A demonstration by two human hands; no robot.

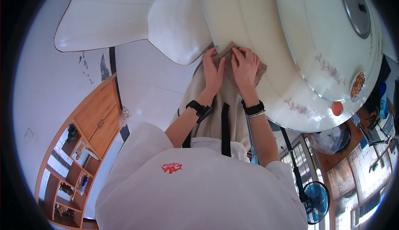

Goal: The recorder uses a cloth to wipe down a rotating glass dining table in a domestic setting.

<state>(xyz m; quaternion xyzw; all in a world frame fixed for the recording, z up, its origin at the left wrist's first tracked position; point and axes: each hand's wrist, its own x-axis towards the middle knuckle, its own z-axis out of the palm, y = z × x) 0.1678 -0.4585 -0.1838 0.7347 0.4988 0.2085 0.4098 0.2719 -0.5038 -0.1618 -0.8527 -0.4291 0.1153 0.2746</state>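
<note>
Cloth: a brown cloth (227, 65) is lying at the near edge of a cream round table (257, 26), one corner spreading onto the top.
Left hand: the left hand (213, 75) is touching the cloth's left part, thumb and forefinger standing apart at the tips; whether it is gripping, one cannot tell.
Right hand: the right hand (246, 69) is resting its bent fingers on the cloth, just beside the left; its grip is not showing clearly either.
Edge: the table's rim is curving past the cloth toward the lower right.
Room to move: a broad band of tabletop is running between cloth and raised turntable (305, 30); pale floor (151, 74) is showing left of the arms.
Turntable side: a lid (356, 9) is lying far right; a red round item (337, 108) is sitting near a dish (353, 84) of brown bits.
Around: a white chair (176, 26) is standing left of the table, a wooden cabinet (92, 115) farther left, a fan (316, 203) lower right.
</note>
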